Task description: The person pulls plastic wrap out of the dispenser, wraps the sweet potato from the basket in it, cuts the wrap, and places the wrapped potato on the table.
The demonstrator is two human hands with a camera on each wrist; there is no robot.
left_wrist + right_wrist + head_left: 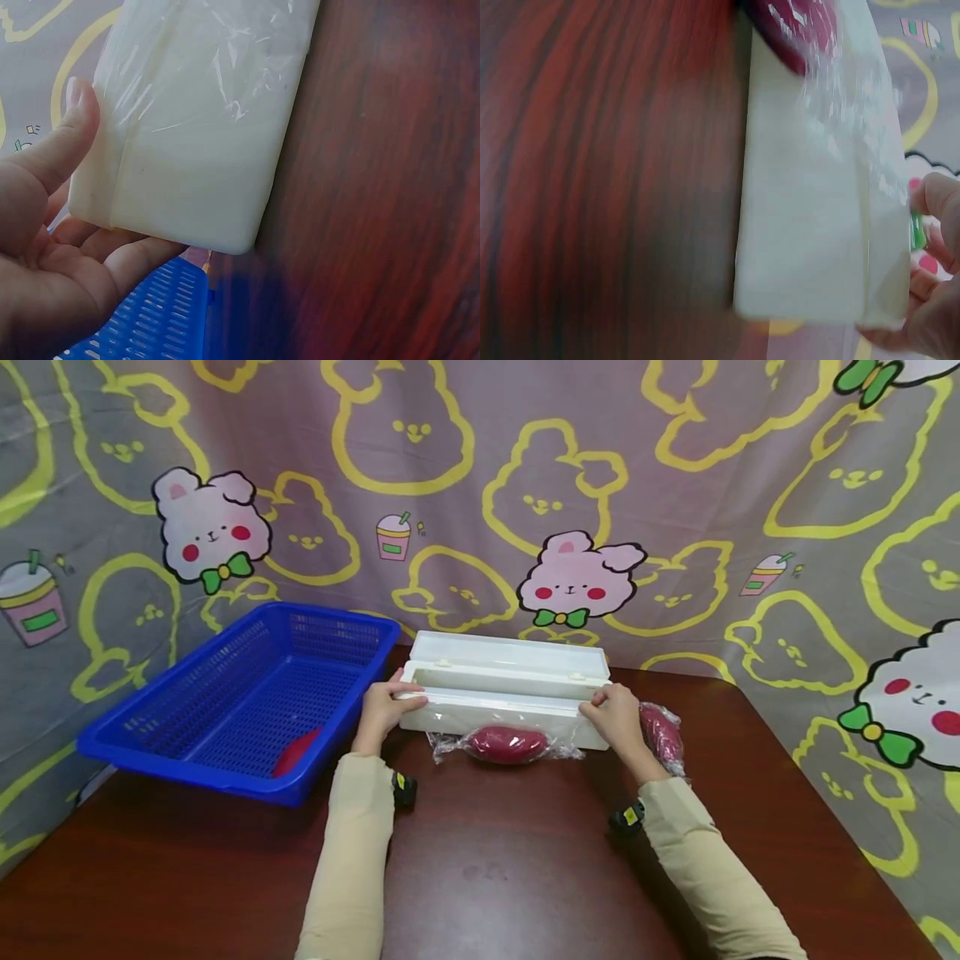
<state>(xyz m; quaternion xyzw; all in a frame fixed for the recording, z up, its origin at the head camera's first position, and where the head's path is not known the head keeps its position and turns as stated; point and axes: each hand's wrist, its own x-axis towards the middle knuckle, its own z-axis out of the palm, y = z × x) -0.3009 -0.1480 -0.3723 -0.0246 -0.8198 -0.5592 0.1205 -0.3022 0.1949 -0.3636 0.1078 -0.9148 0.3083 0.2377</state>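
Observation:
A long white cling film box [480,718] stands on the table with its lid [510,653] tipped back and its inside showing. My left hand [381,714] grips its left end, thumb at the front upper edge; the left wrist view shows the fingers round that end. At the right end, my right hand [617,720] holds the upper edge between thumb and fingers. Against the box's front lies a dark red oval piece [507,745], like a sweet potato, in clear film with twisted ends. Loose clear film [232,82] covers part of the front face.
A blue perforated basket [217,777] stands at the left, holding a red piece [297,753]. Another film-wrapped red piece [662,737] lies right of the box, partly behind my right hand. Brown table [480,860] stretches in front; a patterned curtain [465,527] hangs behind.

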